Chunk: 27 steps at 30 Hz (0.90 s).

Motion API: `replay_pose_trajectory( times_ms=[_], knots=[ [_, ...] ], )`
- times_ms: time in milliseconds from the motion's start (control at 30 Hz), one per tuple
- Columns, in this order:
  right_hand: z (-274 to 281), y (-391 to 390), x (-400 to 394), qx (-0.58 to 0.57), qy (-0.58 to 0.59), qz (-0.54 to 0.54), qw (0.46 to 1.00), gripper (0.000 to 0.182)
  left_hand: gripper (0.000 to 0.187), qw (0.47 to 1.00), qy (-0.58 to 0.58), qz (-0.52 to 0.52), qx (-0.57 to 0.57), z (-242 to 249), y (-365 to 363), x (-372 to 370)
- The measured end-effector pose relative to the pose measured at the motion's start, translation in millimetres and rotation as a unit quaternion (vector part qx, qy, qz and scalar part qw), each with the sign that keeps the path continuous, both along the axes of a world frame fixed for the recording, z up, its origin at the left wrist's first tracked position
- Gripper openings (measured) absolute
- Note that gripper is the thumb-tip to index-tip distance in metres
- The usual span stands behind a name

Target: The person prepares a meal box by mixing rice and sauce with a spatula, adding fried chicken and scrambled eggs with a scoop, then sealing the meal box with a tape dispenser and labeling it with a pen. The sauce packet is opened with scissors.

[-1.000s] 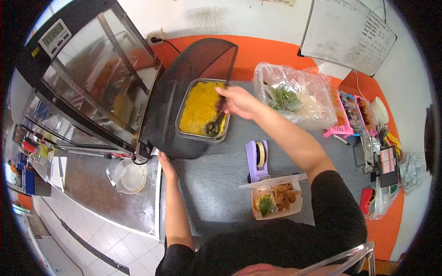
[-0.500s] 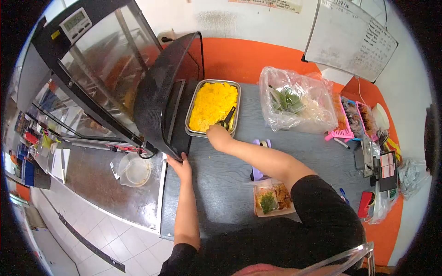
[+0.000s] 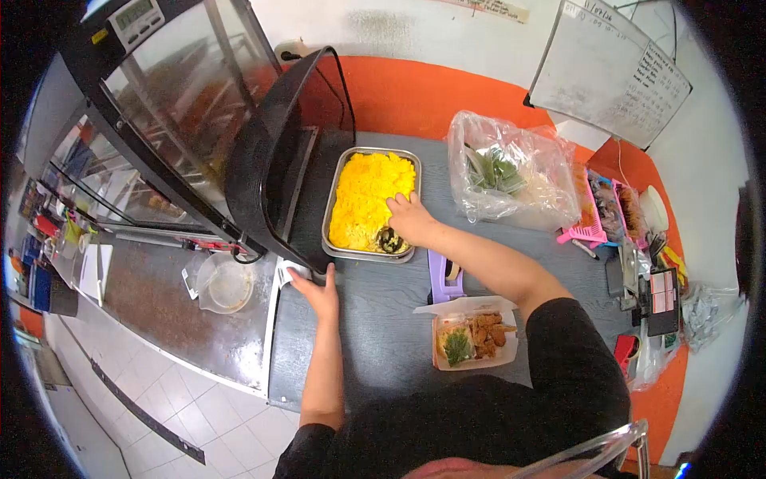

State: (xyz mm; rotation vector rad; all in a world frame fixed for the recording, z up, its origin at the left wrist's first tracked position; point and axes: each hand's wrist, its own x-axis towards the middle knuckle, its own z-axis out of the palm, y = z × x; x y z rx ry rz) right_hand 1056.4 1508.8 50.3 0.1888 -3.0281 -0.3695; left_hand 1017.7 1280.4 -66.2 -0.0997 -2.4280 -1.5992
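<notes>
My right hand [image 3: 411, 219] is closed on a black serving spoon [image 3: 388, 240] at the right side of a metal tray [image 3: 326, 231] of yellow food [image 3: 363, 195]. The spoon's dark head rests in the food near the tray's lower right corner, and the fingers hide most of its handle. Lower left, my left hand [image 3: 317, 294] has thumb and fingers apart beside the bottom corner of the display case's curved black cover [image 3: 259, 176]. A white cloth or paper [image 3: 289, 270] lies against its fingertips.
An open box [image 3: 476, 334] of fried food and greens stands near my right forearm, behind it a purple object [image 3: 444, 279]. A plastic-wrapped container [image 3: 511, 180] and pink baskets [image 3: 586, 227] are at the right. A clear tub [image 3: 226, 283] sits left. A whiteboard [image 3: 610, 76] hangs behind.
My right hand has moved up and right, from the tray's lower edge to its right side. The spoon's handle is now mostly under the fingers. More of the food box shows.
</notes>
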Motion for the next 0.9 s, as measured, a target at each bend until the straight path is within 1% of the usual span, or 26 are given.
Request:
replay_pose_trajectory(
  times_ms=[33, 100, 133, 167, 200, 233, 267, 300, 333, 367, 400, 433, 467, 500, 567, 600, 667, 700, 767, 800, 867, 900],
  knots=[
    [2, 7, -2, 0.000, 0.000, 0.002, 1.000, 0.010, 0.087, 1.000, 0.000, 0.002, 0.000, 1, 3, 8],
    [11, 18, -6, 0.051, -0.096, 0.112, 0.988, 0.011, 0.092, 0.998, 0.041, 0.050, -0.019, 0, 10, 30],
    [11, 26, -9, 0.017, -0.071, 0.151, 0.986, 0.011, 0.090, 0.997, 0.038, 0.016, -0.067, -2, 13, 46],
    [13, 24, -10, 0.018, -0.072, 0.153, 0.985, 0.011, 0.088, 0.993, 0.052, -0.056, -0.095, -6, 16, 64],
    [16, 22, -11, 0.015, -0.056, 0.090, 0.994, 0.011, 0.086, 0.982, 0.066, -0.128, -0.120, -5, 21, 78],
    [19, 18, -10, 0.012, -0.041, 0.026, 0.999, 0.011, 0.086, 0.983, 0.064, -0.128, -0.119, -5, 30, 86],
    [12, 12, -12, 0.002, -0.014, 0.004, 1.000, 0.010, 0.084, 0.969, 0.082, -0.179, -0.152, 0, 38, 92],
    [1, 8, -11, 0.002, -0.017, 0.001, 1.000, 0.010, 0.081, 0.950, 0.100, -0.229, -0.185, 4, 43, 94],
    [-10, 3, -9, 0.006, -0.039, 0.033, 0.999, 0.012, 0.081, 0.950, 0.100, -0.232, -0.183, 9, 49, 89],
    [-10, -5, -6, 0.011, -0.061, 0.067, 0.996, 0.014, 0.076, 0.942, 0.103, -0.241, -0.207, 13, 57, 83],
    [-10, -10, -5, 0.013, -0.062, 0.066, 0.996, 0.014, 0.072, 0.934, 0.106, -0.250, -0.231, 16, 62, 79],
    [-10, -16, -2, 0.017, -0.100, 0.080, 0.992, 0.014, 0.072, 0.934, 0.105, -0.252, -0.229, 15, 66, 76],
    [-11, -20, -1, 0.020, -0.138, 0.094, 0.986, 0.015, 0.070, 0.923, 0.118, -0.257, -0.261, 14, 67, 74],
    [-14, -21, -1, 0.020, -0.139, 0.092, 0.986, 0.015, 0.068, 0.910, 0.132, -0.261, -0.293, 12, 69, 72],
    [-19, -23, -1, 0.101, -0.221, 0.123, 0.962, 0.018, 0.065, 0.915, 0.130, -0.258, -0.282, 12, 69, 73],
    [-19, -21, -1, 0.099, -0.222, 0.122, 0.962, 0.018, 0.064, 0.913, 0.132, -0.253, -0.290, 12, 69, 73],
    [-15, -14, -6, 0.097, -0.285, 0.156, 0.941, 0.018, 0.064, 0.911, 0.134, -0.249, -0.300, 12, 68, 74],
    [-6, -11, -9, 0.097, -0.286, 0.155, 0.941, 0.018, 0.064, 0.909, 0.136, -0.242, -0.310, 12, 69, 74],
    [10, 0, -12, 0.036, -0.312, 0.151, 0.937, 0.021, 0.063, 0.909, 0.138, -0.233, -0.318, 12, 69, 74],
    [13, 9, -12, 0.038, -0.313, 0.152, 0.937, 0.021, 0.064, 0.908, 0.132, -0.238, -0.318, 13, 69, 73],
    [16, 25, -7, -0.111, -0.329, 0.098, 0.933, 0.025, 0.064, 0.909, 0.127, -0.241, -0.316, 15, 66, 73],
    [10, 29, -7, -0.107, -0.330, 0.100, 0.933, 0.025, 0.064, 0.908, 0.126, -0.243, -0.318, 15, 66, 73]
  ],
)
